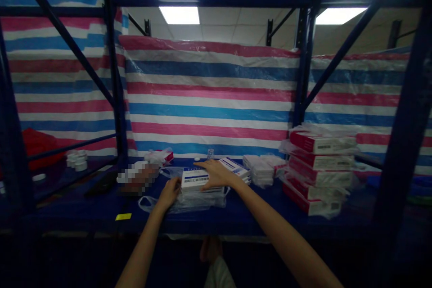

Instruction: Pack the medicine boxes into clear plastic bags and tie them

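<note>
On the blue shelf, white-and-blue boxes (195, 182) lie stacked, partly in a clear plastic bag (202, 201). My right hand (218, 174) is spread over the top box, thumb at its front and fingers toward its back. At the stack's left side is my left hand (171, 192), its fingers curled at the edge of the bag; what they hold, if anything, is too small to make out. Another pair of white-and-blue boxes (235, 168) lies just behind and right of my right hand.
Bagged red-and-white boxes (324, 163) rise in a tall pile at the right. Smaller bagged white boxes (258, 170) sit behind. A yellow label (123, 217) lies at the front left. Blue posts (116, 99) frame the shelf; white round lids (80, 163) are far left.
</note>
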Tool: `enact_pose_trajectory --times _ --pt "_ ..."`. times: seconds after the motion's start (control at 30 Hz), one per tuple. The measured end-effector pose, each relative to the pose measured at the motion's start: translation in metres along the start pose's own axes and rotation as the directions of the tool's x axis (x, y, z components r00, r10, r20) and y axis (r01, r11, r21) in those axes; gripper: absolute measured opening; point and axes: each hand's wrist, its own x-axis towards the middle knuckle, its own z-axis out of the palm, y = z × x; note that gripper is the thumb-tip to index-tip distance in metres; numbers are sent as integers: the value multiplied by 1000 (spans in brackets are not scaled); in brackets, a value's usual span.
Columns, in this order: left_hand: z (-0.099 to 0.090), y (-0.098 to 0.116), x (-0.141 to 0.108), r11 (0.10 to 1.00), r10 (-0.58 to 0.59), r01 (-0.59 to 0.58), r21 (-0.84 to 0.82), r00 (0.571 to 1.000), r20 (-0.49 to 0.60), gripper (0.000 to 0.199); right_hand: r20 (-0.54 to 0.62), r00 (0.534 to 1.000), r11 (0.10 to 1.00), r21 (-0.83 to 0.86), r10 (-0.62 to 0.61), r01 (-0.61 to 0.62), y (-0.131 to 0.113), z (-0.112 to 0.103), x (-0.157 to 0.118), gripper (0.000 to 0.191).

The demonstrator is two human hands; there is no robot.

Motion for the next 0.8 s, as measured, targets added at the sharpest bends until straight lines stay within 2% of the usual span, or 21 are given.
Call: enact_pose_trajectory --times 0.1,0.17,0.23,0.37,0.43,0.5,0.57,0.67,0.73,0.8 --pt "-1 3 -3 989 12 -16 146 1000 28 25 -153 988 985 171 26 0 4 -1 -14 97" --pt "-2 10 -5 968 22 -27 250 999 24 24 -236 965 945 326 113 -32 6 -5 -18 95" --pt "-5 21 -8 931 47 -32 364 998 -30 22 -299 926 864 501 231 -54 8 -13 -16 92" --pt "-14 48 -7 805 187 -33 592 962 -201 21 -365 786 641 766 498 -50 17 -41 -4 87" --pt "-19 61 -3 722 280 -58 689 935 -215 21 -359 710 553 831 606 -52 27 -58 2 83" --pt "-22 74 1 652 358 -112 750 917 -175 20 -361 647 526 847 671 -73 40 -72 7 81" --pt "-21 92 4 630 414 -192 752 903 -116 22 -395 585 568 812 708 -139 55 -82 8 82" --pt "-8 127 -2 697 453 -346 629 892 -12 25 -441 488 598 768 754 -230 70 -85 5 77" --pt "9 151 -9 752 456 -430 499 887 77 36 -396 462 522 834 793 -181 71 -80 1 73" --pt "28 169 -15 770 451 -478 423 876 168 51 -309 479 395 914 822 -87 65 -73 -4 69"
